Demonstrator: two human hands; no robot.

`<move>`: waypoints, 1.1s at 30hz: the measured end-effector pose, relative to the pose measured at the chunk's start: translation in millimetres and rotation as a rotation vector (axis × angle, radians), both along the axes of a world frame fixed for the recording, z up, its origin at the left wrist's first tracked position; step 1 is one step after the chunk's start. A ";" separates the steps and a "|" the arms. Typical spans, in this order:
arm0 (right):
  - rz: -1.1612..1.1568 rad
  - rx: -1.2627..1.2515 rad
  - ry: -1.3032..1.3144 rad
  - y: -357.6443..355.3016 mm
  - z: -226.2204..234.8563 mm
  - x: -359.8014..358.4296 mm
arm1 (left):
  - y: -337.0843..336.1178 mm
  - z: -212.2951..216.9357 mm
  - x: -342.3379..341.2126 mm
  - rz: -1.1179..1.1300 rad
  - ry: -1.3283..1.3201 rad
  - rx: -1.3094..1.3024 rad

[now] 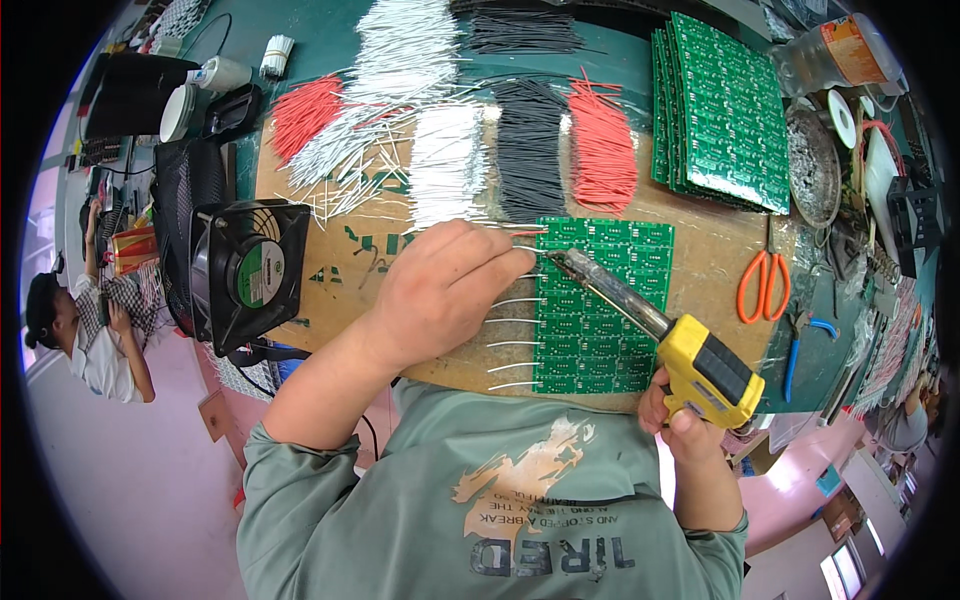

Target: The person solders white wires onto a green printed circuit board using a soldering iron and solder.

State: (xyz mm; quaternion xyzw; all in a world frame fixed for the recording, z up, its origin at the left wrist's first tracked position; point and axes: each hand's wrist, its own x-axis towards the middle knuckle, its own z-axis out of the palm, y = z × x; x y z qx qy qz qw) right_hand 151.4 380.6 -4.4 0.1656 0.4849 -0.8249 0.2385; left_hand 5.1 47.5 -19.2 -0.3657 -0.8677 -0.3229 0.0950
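Note:
My right hand grips a yellow-and-black soldering gun. Its dark barrel slants up and left, with the tip at the upper left edge of a green circuit board. At that same edge my left hand is closed, thumb and fingers pinching a thin white wire whose far end meets the board near the tip. Several white wires stick out leftward along the board's edge below. One red wire lies at the top corner. The fingertips partly hide the held wire.
Beyond the board lie bundles of white wires, black wires and red wires. A stack of circuit boards stands far right. Orange-handled scissors and blue-handled pliers lie right; a black fan stands left.

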 end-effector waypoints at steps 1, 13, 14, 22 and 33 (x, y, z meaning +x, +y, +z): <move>0.010 0.007 -0.012 0.2 -0.2 0.1 | 0.1 -0.1 0.0 0.000 0.004 0.002; 0.013 0.027 0.028 0.9 -5.6 2.9 | 0.6 -1.8 -0.1 0.002 -0.003 0.001; 0.016 0.029 0.032 1.0 -5.6 2.9 | 0.8 -1.8 0.0 0.004 -0.002 0.001; 0.009 0.050 0.023 -2.6 -0.7 -0.3 | 0.7 -0.3 -0.3 0.000 -0.006 0.001; -0.049 0.038 -0.007 -4.0 2.9 -0.1 | 0.0 -0.5 -0.7 -0.004 -0.009 -0.002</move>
